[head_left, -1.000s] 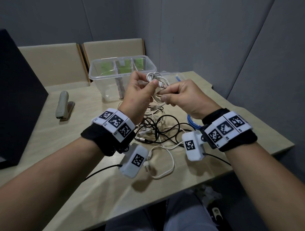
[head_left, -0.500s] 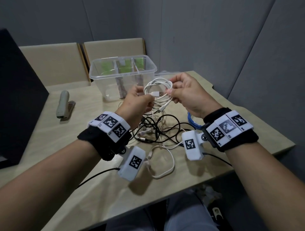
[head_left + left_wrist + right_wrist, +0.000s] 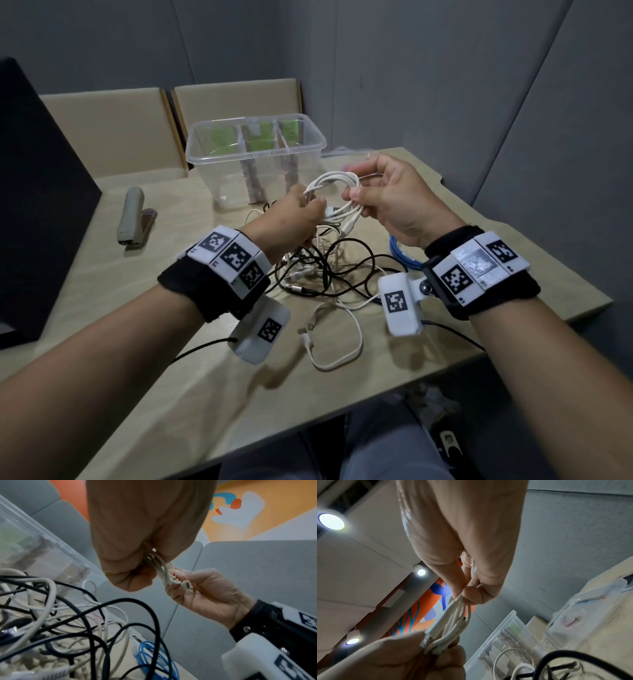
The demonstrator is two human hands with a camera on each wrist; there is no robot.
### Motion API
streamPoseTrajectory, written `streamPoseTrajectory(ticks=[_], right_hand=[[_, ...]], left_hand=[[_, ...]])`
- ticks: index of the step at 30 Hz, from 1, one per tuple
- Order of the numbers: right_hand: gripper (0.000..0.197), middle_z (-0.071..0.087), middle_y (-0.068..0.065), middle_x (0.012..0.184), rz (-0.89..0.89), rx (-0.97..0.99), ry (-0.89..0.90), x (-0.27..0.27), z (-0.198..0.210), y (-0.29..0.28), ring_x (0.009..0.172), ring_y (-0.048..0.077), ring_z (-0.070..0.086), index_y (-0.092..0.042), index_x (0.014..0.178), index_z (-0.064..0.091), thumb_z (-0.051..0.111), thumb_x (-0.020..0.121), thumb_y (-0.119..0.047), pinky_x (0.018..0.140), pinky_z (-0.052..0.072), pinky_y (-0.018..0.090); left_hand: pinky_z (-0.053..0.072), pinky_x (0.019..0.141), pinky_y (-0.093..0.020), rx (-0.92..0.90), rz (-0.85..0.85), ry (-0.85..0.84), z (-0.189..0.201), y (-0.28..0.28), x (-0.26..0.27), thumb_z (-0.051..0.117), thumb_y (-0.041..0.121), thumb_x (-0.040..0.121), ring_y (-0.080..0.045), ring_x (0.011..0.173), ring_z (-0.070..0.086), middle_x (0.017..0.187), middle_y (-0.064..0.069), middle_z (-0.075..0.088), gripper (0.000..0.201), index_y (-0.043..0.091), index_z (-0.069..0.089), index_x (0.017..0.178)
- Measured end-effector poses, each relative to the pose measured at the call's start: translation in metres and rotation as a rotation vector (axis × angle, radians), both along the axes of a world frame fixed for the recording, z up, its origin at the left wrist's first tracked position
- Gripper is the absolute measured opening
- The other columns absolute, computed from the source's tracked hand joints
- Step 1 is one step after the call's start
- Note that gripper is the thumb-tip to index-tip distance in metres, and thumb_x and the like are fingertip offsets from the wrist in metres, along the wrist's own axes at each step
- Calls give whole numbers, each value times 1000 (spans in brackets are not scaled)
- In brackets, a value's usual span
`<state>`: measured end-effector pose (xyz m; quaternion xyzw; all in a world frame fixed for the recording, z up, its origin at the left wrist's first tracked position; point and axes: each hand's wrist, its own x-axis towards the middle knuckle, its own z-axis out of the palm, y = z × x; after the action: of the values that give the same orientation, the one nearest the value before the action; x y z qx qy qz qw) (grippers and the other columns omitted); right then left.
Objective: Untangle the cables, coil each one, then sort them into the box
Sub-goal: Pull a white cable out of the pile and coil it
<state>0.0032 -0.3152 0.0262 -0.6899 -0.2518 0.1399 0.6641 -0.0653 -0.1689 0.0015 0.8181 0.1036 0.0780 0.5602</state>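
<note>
A coiled white USB cable (image 3: 337, 192) is held in the air in front of the clear plastic box (image 3: 205, 140), between both hands. My left hand (image 3: 298, 219) grips the coil's left side (image 3: 159, 566). My right hand (image 3: 380, 195) pinches its right side (image 3: 457, 616) between thumb and fingers. A USB plug (image 3: 426, 641) sticks out near the left hand. Under the hands a tangle of black and white cables (image 3: 329, 270) lies on the table, and a loose white cable (image 3: 342, 342) lies nearer me. A blue cable (image 3: 400, 253) sits under my right wrist.
The box has dividers and green labels inside. A stapler (image 3: 132, 214) lies at the left, beside a dark monitor (image 3: 37, 205). A clear bag (image 3: 590, 608) rests on the table behind the right hand. Two chair backs (image 3: 233, 102) stand behind the table (image 3: 102, 308).
Both hands lowered slightly with the white coil. The coil now hangs as a wider loop between them, and the right hand has shifted its pinch along the coil's right side.
</note>
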Motion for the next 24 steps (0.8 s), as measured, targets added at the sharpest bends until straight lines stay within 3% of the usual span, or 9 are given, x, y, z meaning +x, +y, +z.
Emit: streamPoseTrajectory(ticks=[3,7,11,13,15,18,21,24], right_hand=[[24,62,15,81,41,-9,-10,-2,2,0,66,18,56,-4,102,54,57,85,12,53,42,21],[25,63,12,82,89,-73,-48,-2,4,3,65,15,56,-12,93,53,59,85,10,52,42,21],[22,62,12,82,49,-24,-19,0,6,1,67,17,57,-6,98,55,57,85,12,50,43,20],[23,62,13,82,26,2,-3,3,6,-1,68,19,57,1,105,55,56,85,13,49,43,19],[25,62,14,81,15,25,12,4,5,-3,69,20,55,5,108,55,56,85,13,49,42,19],[21,64,13,81,27,57,37,5,6,-4,68,17,59,3,104,56,55,85,14,48,43,17],[19,66,12,81,50,74,47,7,7,-5,63,9,64,1,100,57,54,86,14,48,44,17],[22,66,12,83,69,69,57,7,4,-6,67,10,65,5,106,56,55,86,13,49,45,17]], left_hand=[[40,57,-32,-46,43,18,1,3,3,42,20,97,-17,61,43,74,-7,45,14,7,41,104],[38,49,-28,-34,138,-12,-3,8,8,48,18,93,-16,57,42,76,-7,46,8,12,43,97],[37,49,-27,-25,-25,-23,-1,6,2,49,16,94,-14,53,41,65,-2,44,6,12,49,89],[39,54,-24,-41,-148,-21,2,3,-4,48,20,97,-11,57,44,69,-2,47,13,13,51,86],[45,67,-29,9,-202,-58,3,0,-7,46,28,97,-13,72,50,83,-6,53,21,11,55,91],[49,79,-40,99,-128,-159,0,-3,-6,41,37,98,-23,81,57,88,-10,61,38,4,59,92],[49,72,-42,52,-66,-158,-2,-1,-3,36,50,96,-30,71,64,80,-19,69,51,7,59,79],[44,62,-34,175,-41,-145,-1,0,-3,31,54,96,-19,59,56,72,-11,67,62,5,65,78]])
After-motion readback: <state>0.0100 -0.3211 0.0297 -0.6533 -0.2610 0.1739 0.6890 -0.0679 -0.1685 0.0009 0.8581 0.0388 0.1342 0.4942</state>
